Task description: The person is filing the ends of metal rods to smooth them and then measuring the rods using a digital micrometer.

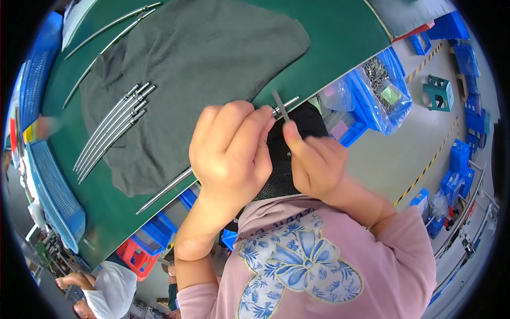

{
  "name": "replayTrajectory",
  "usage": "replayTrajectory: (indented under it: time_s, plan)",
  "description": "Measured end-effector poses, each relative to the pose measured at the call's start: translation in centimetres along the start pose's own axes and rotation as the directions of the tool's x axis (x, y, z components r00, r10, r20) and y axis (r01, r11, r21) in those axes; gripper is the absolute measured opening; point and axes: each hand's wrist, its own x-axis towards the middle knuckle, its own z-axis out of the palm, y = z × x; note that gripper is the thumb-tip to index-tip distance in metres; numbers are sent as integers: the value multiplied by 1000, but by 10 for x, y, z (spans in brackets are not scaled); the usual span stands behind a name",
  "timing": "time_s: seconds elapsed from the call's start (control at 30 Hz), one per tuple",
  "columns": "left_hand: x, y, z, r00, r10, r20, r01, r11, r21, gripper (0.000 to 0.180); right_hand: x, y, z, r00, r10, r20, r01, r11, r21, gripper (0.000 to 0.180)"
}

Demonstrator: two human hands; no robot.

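Just below the grey cloth (202, 69), the left hand (231, 154) grips a long metal rod (164, 189) tight, keeping it steady, while the right hand (316, 165) pinches a thin strip (280, 103) at its tip.

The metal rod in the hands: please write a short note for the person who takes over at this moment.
Left hand: grip closed around a long metal rod, held over the table edge.
Right hand: pinches a thin flat metal strip at the rod's tip.
On the grey cloth: a bundle of similar rods, lying side by side.
On the green table, upper left: two more rods, off the cloth.
Done and left: the picture cannot tell which rods are finished.
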Motion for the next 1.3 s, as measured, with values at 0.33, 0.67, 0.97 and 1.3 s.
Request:
replayTrajectory:
  time_s: [0.33, 0.67, 0.97, 1.3]
  plan:
    - [0, -2, 4, 1000, 15, -8, -15, 1000, -5, 23, -7, 8, 1, 1000, -18, -22, 18, 999, 28, 51]
    - [-1, 1, 1, 1000, 2, 2, -2, 1000, 4, 22, 25, 5, 0, 1000, -24, -20, 26, 994, 104, 48]
    - [1, 0, 0, 1000, 7, -5, -7, 1000, 23, 21, 31, 1, -15, 994, 26, 110, -34, 997, 72, 54]
    - [0, 0, 1, 1000, 11, -6, -11, 1000, 26, 22, 9, 0, -7, 999, -15, 40, 15, 1000, 15, 51]
